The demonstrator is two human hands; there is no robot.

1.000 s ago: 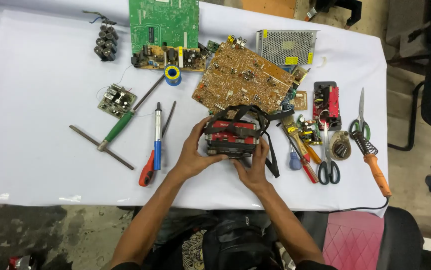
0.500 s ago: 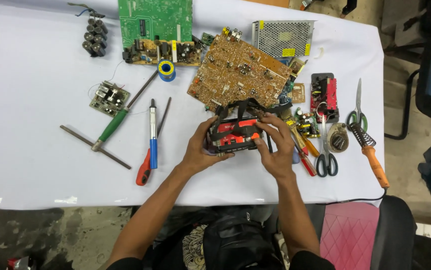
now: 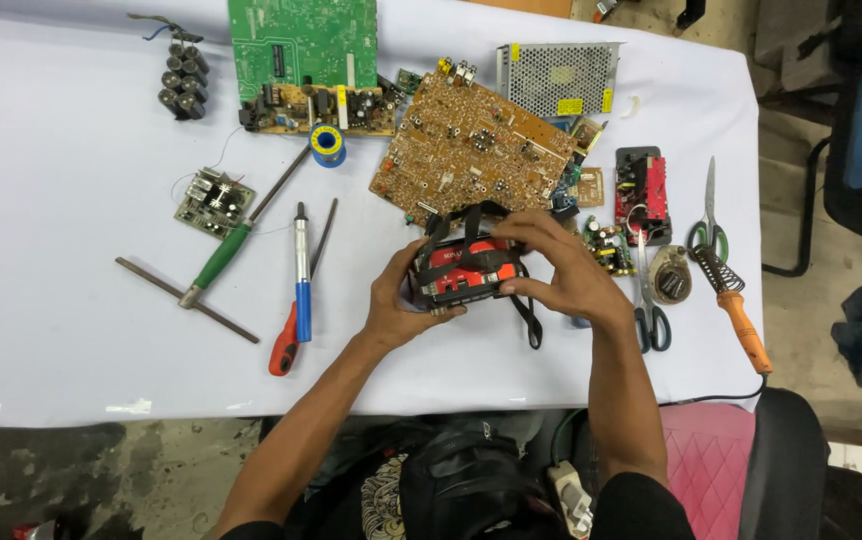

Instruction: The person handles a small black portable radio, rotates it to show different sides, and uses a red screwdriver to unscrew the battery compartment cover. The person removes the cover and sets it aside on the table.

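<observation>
1. Head view: a desk [image 3: 71, 330] draped in white cloth carries everything, with boards at the far side and tools nearer.
2. A brown circuit board [image 3: 476, 150] lies just beyond the hands, and a green circuit board [image 3: 301, 40] sits far left of it.
3. The red and black device [image 3: 466, 270] with black straps is held near the desk's middle. The left hand [image 3: 396, 300] is curled shut around its left end, while the right hand [image 3: 561, 275] clamps its top and right side.
4. The soldering iron [image 3: 736, 310] and scissors [image 3: 651, 300] lie close right. A stray elbow could likely knock them.
5. The dangling strap may snag small boards nearby, dragging them off.
</observation>
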